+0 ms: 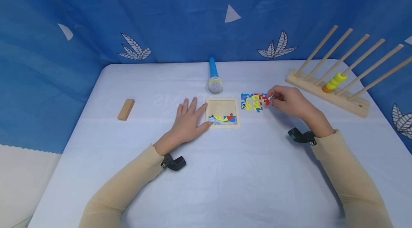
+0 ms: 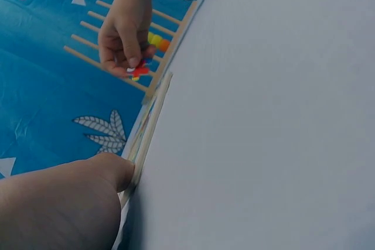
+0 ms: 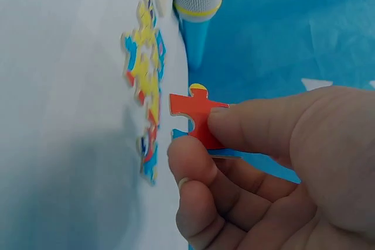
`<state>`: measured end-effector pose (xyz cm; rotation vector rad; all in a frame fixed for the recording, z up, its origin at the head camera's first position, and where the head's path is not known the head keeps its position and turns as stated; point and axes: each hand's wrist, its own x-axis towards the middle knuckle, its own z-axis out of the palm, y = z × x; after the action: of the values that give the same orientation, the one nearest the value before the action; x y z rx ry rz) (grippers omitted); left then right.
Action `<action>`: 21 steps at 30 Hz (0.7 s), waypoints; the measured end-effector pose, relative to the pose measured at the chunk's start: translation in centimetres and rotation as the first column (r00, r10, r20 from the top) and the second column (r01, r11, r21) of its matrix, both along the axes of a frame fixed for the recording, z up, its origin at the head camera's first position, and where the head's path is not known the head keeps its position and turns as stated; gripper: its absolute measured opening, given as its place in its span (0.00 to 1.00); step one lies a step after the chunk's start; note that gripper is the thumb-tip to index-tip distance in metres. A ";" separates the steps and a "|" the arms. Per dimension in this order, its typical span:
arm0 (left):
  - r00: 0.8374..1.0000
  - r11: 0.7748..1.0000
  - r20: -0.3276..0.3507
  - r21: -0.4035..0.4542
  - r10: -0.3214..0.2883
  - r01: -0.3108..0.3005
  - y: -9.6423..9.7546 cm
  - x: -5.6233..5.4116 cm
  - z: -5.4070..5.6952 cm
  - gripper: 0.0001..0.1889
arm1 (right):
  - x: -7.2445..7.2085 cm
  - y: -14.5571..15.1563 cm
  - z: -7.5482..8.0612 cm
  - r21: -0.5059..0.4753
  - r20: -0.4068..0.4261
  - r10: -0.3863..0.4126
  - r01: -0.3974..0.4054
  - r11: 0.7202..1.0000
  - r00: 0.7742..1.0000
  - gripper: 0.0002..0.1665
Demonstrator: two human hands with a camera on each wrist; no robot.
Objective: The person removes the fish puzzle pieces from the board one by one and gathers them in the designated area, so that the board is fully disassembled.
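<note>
My right hand (image 1: 289,101) pinches a mostly red puzzle piece (image 3: 202,115) between thumb and fingers, held up off the table in the right wrist view. Below it lies a cluster of puzzle pieces (image 1: 252,102), yellow, blue and red, partly joined together. My left hand (image 1: 188,124) is spread flat with straight fingers, its thumb and index finger at the left side of a square wooden puzzle frame (image 1: 222,99). Along the frame's lower part sits a strip of fitted pieces (image 1: 222,119) in blue, yellow and red; the upper part shows bare wood.
A blue toy microphone (image 1: 214,76) lies behind the frame. At the right back stands a wooden peg rack (image 1: 328,94) with yellow and orange beads (image 1: 334,82) on one peg. A small wooden block (image 1: 126,109) lies at the left. Blue patterned cloth (image 1: 193,17) hangs behind the table.
</note>
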<state>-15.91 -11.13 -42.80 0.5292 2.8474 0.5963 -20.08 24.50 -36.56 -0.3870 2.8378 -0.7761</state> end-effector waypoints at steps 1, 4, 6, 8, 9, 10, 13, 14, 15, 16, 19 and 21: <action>1.000 1.000 -0.001 0.000 0.000 0.000 0.0 0.0 0.0 0.40 | -0.1 0.1 -0.1 -0.001 0.006 -0.005 0.005 1.000 1.000 0.10; 1.000 1.000 -0.004 0.001 0.000 0.000 -0.1 0.0 0.0 0.40 | -0.3 0.3 -0.4 0.001 0.030 -0.006 0.006 1.000 1.000 0.10; 1.000 1.000 -0.004 0.001 0.000 0.000 -0.1 0.0 0.0 0.40 | -0.5 0.3 -0.6 0.003 0.049 -0.004 0.004 1.000 0.999 0.10; 1.000 1.000 -0.003 0.003 -0.002 0.002 -0.1 0.0 -0.1 0.40 | -0.5 0.3 -0.8 0.005 0.069 -0.008 0.008 1.000 0.998 0.10; 1.000 1.000 -0.003 0.003 -0.003 0.003 -0.1 0.0 0.0 0.40 | -0.6 0.3 -0.9 0.004 0.077 -0.011 0.011 1.000 0.997 0.11; 1.000 1.000 -0.007 0.005 -0.005 0.005 -0.1 0.0 -0.1 0.40 | -0.6 0.3 -1.0 0.004 0.082 -0.012 0.012 1.000 0.997 0.11; 1.000 1.000 -0.012 0.008 -0.006 0.006 -0.1 0.0 -0.1 0.40 | -0.7 0.4 -1.3 0.010 0.088 -0.017 0.016 1.000 0.996 0.11; 1.000 1.000 -0.015 0.007 -0.006 0.006 -0.1 0.0 -0.1 0.40 | -0.7 0.4 -1.4 0.009 0.089 -0.018 0.017 1.000 0.996 0.11; 1.000 1.000 -0.016 0.007 -0.005 0.005 0.0 0.0 -0.1 0.40 | -0.8 0.4 -1.5 0.010 0.091 -0.022 0.021 1.000 0.996 0.11; 1.000 1.000 -0.018 0.007 -0.005 0.005 0.0 0.0 -0.1 0.40 | -0.8 0.4 -1.6 0.011 0.093 -0.027 0.026 1.000 0.995 0.11; 1.000 1.000 -0.016 0.006 -0.002 0.002 -0.1 0.0 -0.1 0.40 | -0.9 0.4 -1.8 0.018 0.102 -0.045 0.043 0.999 0.994 0.12; 1.000 1.000 -0.016 0.004 -0.001 0.001 -0.1 0.0 -0.1 0.40 | -1.0 0.3 -1.9 0.029 0.103 -0.054 0.051 0.998 0.993 0.12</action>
<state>-15.94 -11.19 -42.95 0.5383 2.8615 0.6001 -21.07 24.85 -38.46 -0.2615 2.7677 -0.7451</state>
